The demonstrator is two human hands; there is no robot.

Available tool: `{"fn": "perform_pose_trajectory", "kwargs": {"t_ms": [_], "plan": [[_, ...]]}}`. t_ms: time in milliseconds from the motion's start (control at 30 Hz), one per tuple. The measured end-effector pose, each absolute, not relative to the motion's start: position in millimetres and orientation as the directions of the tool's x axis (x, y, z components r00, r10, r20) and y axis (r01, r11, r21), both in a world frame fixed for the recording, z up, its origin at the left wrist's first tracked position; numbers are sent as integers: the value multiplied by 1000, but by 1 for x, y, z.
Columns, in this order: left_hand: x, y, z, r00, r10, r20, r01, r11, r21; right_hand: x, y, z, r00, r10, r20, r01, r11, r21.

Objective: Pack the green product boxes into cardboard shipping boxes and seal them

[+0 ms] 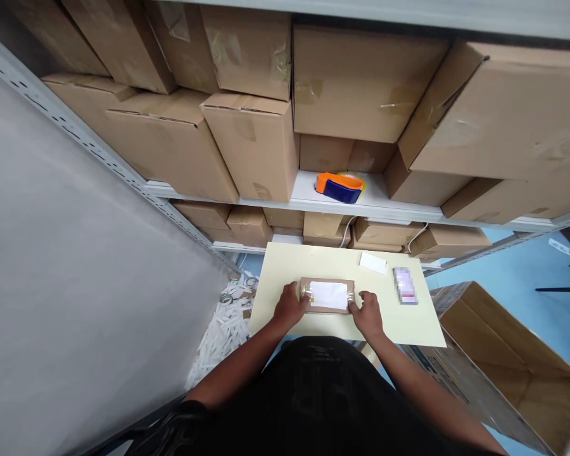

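Observation:
A small flat cardboard box [306, 309] lies on the pale yellow tabletop [285, 259], its long side across in front of me. Clear tape shines at both ends, and a white label [329, 295] covers most of its top. My left hand [291, 306] grips the left end, thumb on the upper face and fingers round the edge. At the opposite end my right hand [368, 314] presses its thumb on the box near the label's edge, its fingers curled beside the corner. A white slip of paper [373, 263] and a purplish, blurred-out item [405, 286] lie to the right.
Shelves with several cardboard boxes [247, 145] rise behind the table. An orange and blue tape dispenser [341, 187] sits on the shelf edge [308, 183]. A large open carton [498, 361] stands at the right. White paper scraps [228, 329] cover the floor at left, beside the wall [76, 285].

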State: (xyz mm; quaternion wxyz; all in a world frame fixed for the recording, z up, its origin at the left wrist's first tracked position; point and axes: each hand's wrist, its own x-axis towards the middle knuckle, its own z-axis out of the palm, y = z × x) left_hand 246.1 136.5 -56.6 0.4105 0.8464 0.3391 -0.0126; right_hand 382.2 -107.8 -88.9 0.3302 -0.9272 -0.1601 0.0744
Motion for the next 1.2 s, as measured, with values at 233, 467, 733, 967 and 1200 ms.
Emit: {"fn": "perform_pose_trajectory", "kwargs": {"t_ms": [233, 467, 733, 967, 1200], "plan": [[226, 137, -67, 820, 388, -421, 498, -122, 858, 369, -96, -88, 911, 280, -304, -42, -669, -742], [225, 148, -44, 835, 459, -302, 404, -139, 904, 342, -91, -52, 917, 280, -283, -62, -602, -796], [254, 127, -1, 866, 443, -232, 328, -153, 932, 354, -114, -15, 949, 236, -210, -69, -492, -868], [306, 66, 28, 882, 443, -162, 306, -276, 911, 400, -180, 2, 968, 183, -171, -93, -370, -924], [395, -62, 43, 939, 325, -110, 229, -354, 907, 455, -320, 11, 992, 48, -116, -91, -360, -928]]}}
